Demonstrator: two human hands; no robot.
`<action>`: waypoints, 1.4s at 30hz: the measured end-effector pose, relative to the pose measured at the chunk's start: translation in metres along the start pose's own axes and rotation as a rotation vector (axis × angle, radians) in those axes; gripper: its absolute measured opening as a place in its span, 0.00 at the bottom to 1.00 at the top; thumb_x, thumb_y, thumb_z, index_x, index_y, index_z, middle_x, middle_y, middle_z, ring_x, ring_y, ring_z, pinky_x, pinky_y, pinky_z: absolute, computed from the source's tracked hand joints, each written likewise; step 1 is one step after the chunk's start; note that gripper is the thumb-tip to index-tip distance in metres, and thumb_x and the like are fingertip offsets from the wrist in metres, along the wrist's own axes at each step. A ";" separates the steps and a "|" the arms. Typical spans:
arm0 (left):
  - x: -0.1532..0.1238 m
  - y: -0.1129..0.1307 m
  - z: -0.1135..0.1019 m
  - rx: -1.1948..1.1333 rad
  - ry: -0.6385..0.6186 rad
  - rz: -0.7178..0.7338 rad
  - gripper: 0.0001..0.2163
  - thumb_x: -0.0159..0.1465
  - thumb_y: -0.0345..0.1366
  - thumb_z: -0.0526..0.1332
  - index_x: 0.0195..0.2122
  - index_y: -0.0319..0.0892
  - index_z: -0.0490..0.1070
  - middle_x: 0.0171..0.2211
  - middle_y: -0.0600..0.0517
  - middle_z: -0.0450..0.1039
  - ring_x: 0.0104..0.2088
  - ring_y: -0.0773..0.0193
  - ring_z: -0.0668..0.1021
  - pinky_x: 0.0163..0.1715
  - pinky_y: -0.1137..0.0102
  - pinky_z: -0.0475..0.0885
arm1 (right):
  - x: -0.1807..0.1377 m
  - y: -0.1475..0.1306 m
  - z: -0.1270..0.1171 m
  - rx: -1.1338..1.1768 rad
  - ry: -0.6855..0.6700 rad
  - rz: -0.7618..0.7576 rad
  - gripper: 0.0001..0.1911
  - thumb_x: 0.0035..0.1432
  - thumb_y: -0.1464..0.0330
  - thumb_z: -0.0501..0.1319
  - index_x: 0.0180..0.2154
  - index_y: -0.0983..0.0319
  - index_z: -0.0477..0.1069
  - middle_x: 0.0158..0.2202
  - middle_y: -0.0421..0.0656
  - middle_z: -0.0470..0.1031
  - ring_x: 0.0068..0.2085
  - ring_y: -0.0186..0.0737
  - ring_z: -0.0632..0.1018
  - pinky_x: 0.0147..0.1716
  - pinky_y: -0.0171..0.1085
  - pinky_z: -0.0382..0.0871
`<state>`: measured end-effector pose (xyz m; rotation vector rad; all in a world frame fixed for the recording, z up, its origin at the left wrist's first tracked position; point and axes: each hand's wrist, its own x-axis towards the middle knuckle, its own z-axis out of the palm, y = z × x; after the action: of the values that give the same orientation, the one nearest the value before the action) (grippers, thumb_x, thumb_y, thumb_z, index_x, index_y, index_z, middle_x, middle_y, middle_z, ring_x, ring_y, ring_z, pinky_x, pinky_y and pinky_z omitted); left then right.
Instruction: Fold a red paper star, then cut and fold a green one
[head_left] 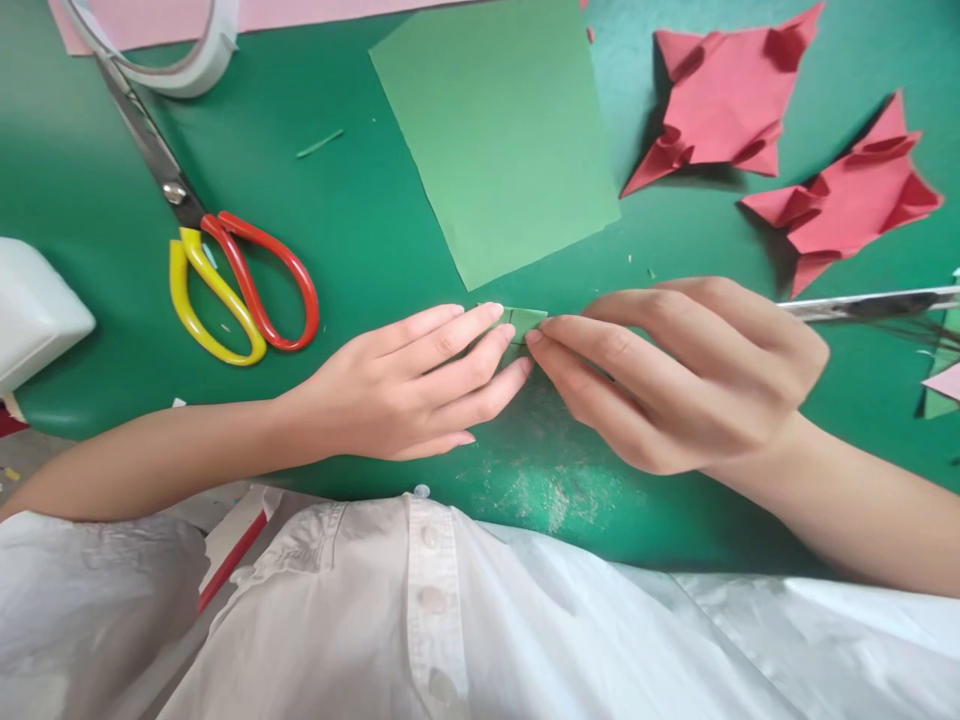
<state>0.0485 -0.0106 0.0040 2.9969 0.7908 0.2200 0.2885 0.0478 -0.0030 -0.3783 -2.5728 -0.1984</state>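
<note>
A small piece of green paper (525,318) with thin dark lines on it lies at the middle of the green table, partly covered by fingers. From the left, my left hand (420,380) rests its outstretched fingertips on this paper, the thumb apart from the rest. At the paper's right end, my right hand (682,370) pinches the edge between thumb and fingers. Just beyond both hands lies a larger green paper sheet (502,140).
Scissors (244,280) with yellow and red handles lie left, beneath a tape roll (202,60). Two folded red paper shapes (735,95) (855,195) sit at the far right. A white container (37,315) stands at the left edge, and a metal blade (870,303) shows at right.
</note>
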 end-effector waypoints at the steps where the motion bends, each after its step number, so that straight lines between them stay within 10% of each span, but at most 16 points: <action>1: 0.000 0.000 0.000 -0.003 0.003 -0.006 0.27 0.71 0.49 0.52 0.60 0.30 0.66 0.57 0.40 0.74 0.60 0.50 0.75 0.59 0.60 0.73 | 0.000 0.001 0.000 0.002 -0.001 0.014 0.04 0.55 0.77 0.68 0.31 0.65 0.74 0.28 0.39 0.79 0.29 0.34 0.75 0.24 0.36 0.63; 20: 0.000 0.001 0.003 -0.108 0.035 -0.056 0.27 0.70 0.48 0.55 0.60 0.28 0.65 0.58 0.36 0.72 0.61 0.50 0.74 0.60 0.58 0.74 | -0.008 -0.009 0.008 0.307 -0.150 0.448 0.08 0.67 0.69 0.57 0.36 0.62 0.72 0.34 0.43 0.74 0.34 0.36 0.69 0.35 0.41 0.63; 42: 0.002 0.000 0.003 -0.060 0.060 -0.037 0.26 0.71 0.44 0.55 0.58 0.23 0.67 0.55 0.34 0.74 0.58 0.50 0.77 0.59 0.61 0.76 | 0.001 -0.016 0.011 0.158 -0.291 0.499 0.11 0.67 0.67 0.51 0.34 0.61 0.68 0.34 0.47 0.70 0.37 0.45 0.68 0.34 0.45 0.58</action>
<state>0.0510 -0.0099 0.0014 2.9292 0.8284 0.3282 0.2772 0.0350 -0.0127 -1.0308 -2.6461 0.2554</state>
